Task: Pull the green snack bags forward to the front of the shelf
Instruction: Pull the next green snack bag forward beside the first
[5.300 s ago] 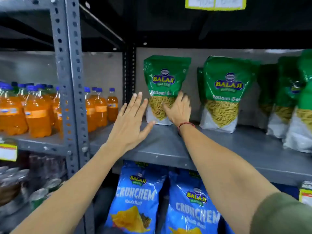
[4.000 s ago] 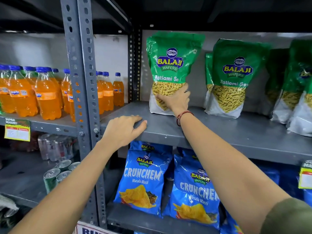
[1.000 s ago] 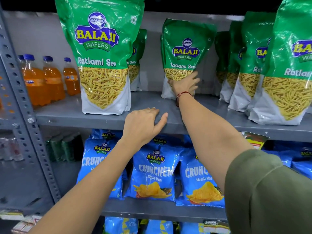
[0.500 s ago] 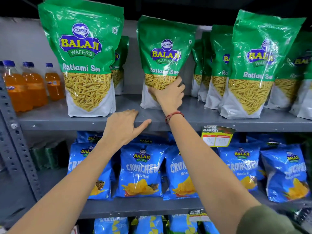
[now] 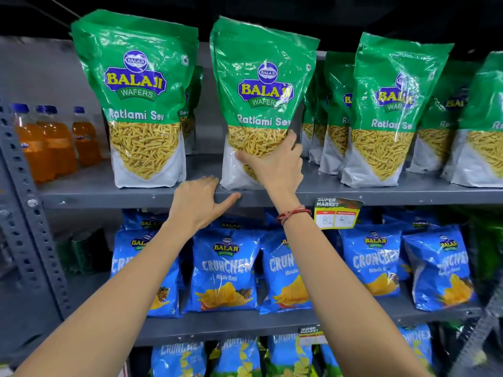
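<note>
Far left on the grey metal shelf (image 5: pixel 95 190): orange soft-drink bottles with blue caps (image 5: pixel 51 142). Next, a green plastic Ratlami Sev snack bag (image 5: pixel 138 104), upright at the front edge. Then the left hand (image 5: pixel 200 204), fingers curled over the shelf lip, thumb along its face, nothing held. Just right, the right hand (image 5: pixel 275 167), clasped round the lower part of a second green snack bag (image 5: pixel 261 85), upright at the front edge. Farther right, more green bags (image 5: pixel 392 110), some set back. Below, blue Crunchem crisp packets (image 5: pixel 226 270).
</note>
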The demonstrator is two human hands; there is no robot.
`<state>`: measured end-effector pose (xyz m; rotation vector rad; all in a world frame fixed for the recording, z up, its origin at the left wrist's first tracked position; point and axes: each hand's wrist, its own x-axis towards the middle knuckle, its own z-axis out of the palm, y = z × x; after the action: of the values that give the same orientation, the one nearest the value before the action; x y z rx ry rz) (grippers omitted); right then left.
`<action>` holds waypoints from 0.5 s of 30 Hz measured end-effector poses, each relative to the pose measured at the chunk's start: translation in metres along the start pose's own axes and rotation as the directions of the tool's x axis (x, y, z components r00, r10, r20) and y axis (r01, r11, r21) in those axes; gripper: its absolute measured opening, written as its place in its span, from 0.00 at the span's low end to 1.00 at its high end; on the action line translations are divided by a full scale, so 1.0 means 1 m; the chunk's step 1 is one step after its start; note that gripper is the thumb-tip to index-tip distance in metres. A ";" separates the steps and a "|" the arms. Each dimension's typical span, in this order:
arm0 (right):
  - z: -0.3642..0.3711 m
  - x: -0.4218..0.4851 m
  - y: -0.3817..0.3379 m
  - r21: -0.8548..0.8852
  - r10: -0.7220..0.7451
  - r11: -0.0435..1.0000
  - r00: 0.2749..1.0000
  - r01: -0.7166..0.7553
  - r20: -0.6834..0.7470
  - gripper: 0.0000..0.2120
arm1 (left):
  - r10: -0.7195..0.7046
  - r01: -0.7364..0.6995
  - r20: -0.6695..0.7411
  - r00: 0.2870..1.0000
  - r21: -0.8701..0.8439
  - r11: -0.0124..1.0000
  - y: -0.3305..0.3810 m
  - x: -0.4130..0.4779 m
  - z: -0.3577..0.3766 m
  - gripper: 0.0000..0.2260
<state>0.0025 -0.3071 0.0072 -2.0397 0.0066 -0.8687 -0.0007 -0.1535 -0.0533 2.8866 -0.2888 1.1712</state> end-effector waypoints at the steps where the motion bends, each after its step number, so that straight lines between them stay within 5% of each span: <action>1: -0.004 -0.003 0.001 0.000 -0.009 1.000 1.000 0.009 -0.001 0.54 | 0.002 -0.002 0.003 1.000 0.003 1.000 0.000 0.000 0.000 0.32; 6: -0.016 -0.008 0.008 0.048 -0.047 0.998 0.998 0.045 0.047 0.56 | -0.003 0.003 -0.004 1.000 0.000 1.000 0.000 0.000 0.000 0.32; 11: -0.022 0.005 0.025 0.334 -0.112 0.941 0.979 0.049 0.172 0.62 | -0.004 0.004 -0.015 1.000 0.000 1.000 -0.001 0.000 0.001 0.33; 15: -0.020 0.014 0.043 0.425 -0.165 0.905 0.942 0.027 0.292 0.57 | -0.005 0.005 -0.034 0.999 0.006 1.000 -0.002 0.000 0.004 0.33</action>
<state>0.0149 -0.3521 -0.0097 -1.7593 -0.4319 -0.5278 0.0022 -0.1522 -0.0556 2.8674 -0.2777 1.2204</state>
